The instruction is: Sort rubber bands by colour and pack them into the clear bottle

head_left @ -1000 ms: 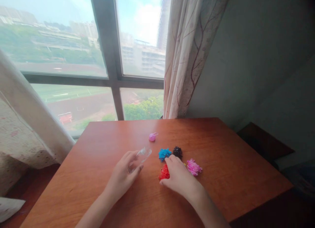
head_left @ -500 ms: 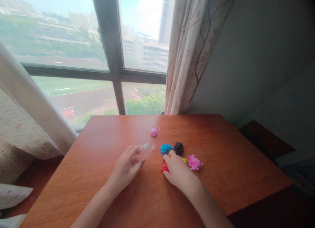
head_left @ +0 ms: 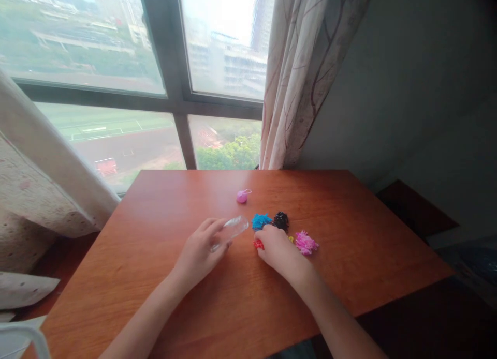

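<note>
Band piles (head_left: 281,221) on tabletop (head_left: 349,235), some under R grip (head_left: 281,245). Rel. to piles: L grip (head_left: 204,248) w/ container (head_left: 236,227) to L; looped cap (head_left: 241,196) behind & L; window (head_left: 225,54) farther behind.

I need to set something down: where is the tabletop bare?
Free: on the table, left of the left hand and right of the pink pile, out to either edge. Crowded: around the right hand, by the blue pile, black pile, red pile and yellow pile.
</note>
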Available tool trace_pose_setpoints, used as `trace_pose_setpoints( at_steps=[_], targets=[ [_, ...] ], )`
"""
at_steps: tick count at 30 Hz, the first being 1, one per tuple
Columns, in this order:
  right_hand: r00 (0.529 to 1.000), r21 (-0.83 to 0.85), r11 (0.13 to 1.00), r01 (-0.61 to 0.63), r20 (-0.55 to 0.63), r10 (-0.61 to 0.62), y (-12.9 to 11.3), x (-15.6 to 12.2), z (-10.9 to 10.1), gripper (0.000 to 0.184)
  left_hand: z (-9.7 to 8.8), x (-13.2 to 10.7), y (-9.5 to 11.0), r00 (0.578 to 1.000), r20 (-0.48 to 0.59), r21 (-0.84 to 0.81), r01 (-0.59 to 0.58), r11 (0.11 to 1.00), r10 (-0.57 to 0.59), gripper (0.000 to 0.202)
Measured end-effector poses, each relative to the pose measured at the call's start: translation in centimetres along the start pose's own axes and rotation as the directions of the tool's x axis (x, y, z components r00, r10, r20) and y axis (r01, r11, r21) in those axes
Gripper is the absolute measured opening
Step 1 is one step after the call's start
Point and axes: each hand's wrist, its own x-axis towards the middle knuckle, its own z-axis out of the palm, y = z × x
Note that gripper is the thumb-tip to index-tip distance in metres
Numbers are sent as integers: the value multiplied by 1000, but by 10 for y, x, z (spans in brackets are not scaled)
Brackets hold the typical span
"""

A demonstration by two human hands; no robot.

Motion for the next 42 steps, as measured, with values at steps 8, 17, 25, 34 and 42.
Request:
trace_pose_setpoints(
  at_steps=[8, 17, 25, 34, 42],
  targets=[
    [998, 82, 995, 59, -1, -59, 10, 5, -6, 20, 3, -1, 6, 1000, 27, 28, -14, 1000, 13, 36],
    [983, 355, 919, 169, -123, -133, 20, -3, -11, 21, 6, -2, 4, 998, 59, 18, -16, 1000, 15, 39],
    [945, 413, 865, 285, -271, -181, 24, -7, -41, 13, 5, -3, 11, 995, 85, -6, -60, 998, 61, 40],
    [947, 407, 860, 306, -220, -233, 18, -3, -53, 18, 8, -3, 15, 992, 108, -39, -64, 997, 67, 44],
    [977, 398, 895, 199, -156, -148, 16, 0, -54, 19, 9, -3, 18, 990, 140, -45, -19, 999, 25, 44]
  ],
)
